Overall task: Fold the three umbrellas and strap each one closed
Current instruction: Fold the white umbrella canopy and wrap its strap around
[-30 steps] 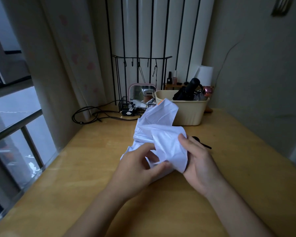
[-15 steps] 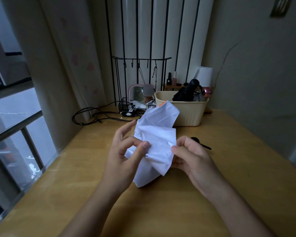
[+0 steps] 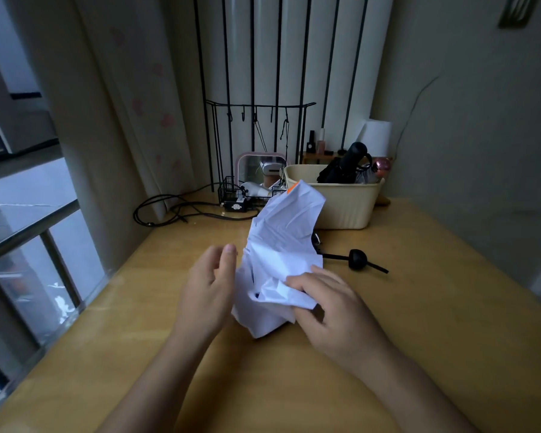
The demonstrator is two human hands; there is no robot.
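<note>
— What can you not see well here?

— The white umbrella [image 3: 281, 254] is only a crumpled bundle of fabric. Its ribs and shaft are hidden inside the folds, and I cannot find a strap. A small orange patch [image 3: 291, 189] shows at the far top edge, but what it is I cannot tell. A black knob [image 3: 358, 259] on a thin rod comes out from behind the fabric on the right. Where the rod joins is covered.

— And the grips?

— The right grip [image 3: 334, 314] pinches a fold at the near right side of the bundle. Its fingers lie curled over the top of the fabric, and the thumb is mostly hidden under the fold. The left grip [image 3: 205, 295] is spread and relaxed, with the fingers pointing up. It is just beside the left edge of the fabric. Whether it touches the fabric I cannot tell, and it holds nothing.

— Where is the umbrella?

— It is in the middle of the bench [image 3: 138, 354], between the two grips. Its near end is on the wood and its far end stands up.

— What is around it?

— Behind it stands a beige basket [image 3: 347, 210] with dark umbrellas [image 3: 344, 167] inside, and the raised fabric covers the basket's left corner. To the left of the basket are a wire rack [image 3: 231, 195] and a pink mirror [image 3: 250, 167]. Black cables [image 3: 169, 210] lie on the bench near the curtain.
</note>
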